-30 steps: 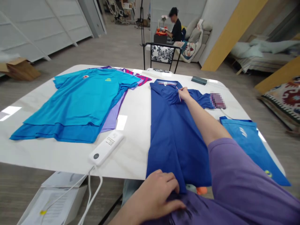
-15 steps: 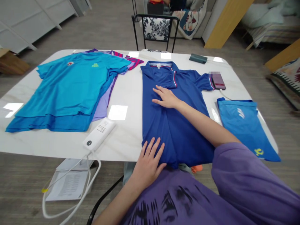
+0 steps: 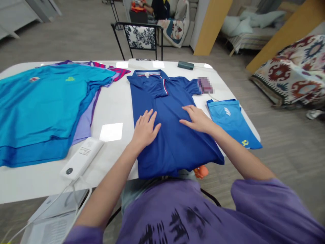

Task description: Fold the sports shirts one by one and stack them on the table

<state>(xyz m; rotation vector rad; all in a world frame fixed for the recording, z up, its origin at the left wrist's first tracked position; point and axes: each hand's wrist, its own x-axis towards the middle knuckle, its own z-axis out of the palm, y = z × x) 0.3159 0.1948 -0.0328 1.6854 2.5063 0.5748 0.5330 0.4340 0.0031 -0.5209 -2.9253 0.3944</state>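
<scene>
- The navy polo shirt lies on the table right in front of you, its long axis running away from you: collar at the far end, hem at the near edge by your waist.
- Your left hand is laid flat on the shirt, fingers spread and holding nothing, just inside its straight left side.
- Your right hand is open too, thumb wide of the fingers, over the shirt's right side; whether it presses on the cloth you cannot tell from here.
- The outstretched sleeve lies just beyond your right hand — that hand is clearly the nearer one. The folded-in sleeve, with its red-and-white trim, rests over the chest, beyond and between both hands.
- A folded blue shirt sits to the right; a turquoise T-shirt lies spread on the left.
</scene>
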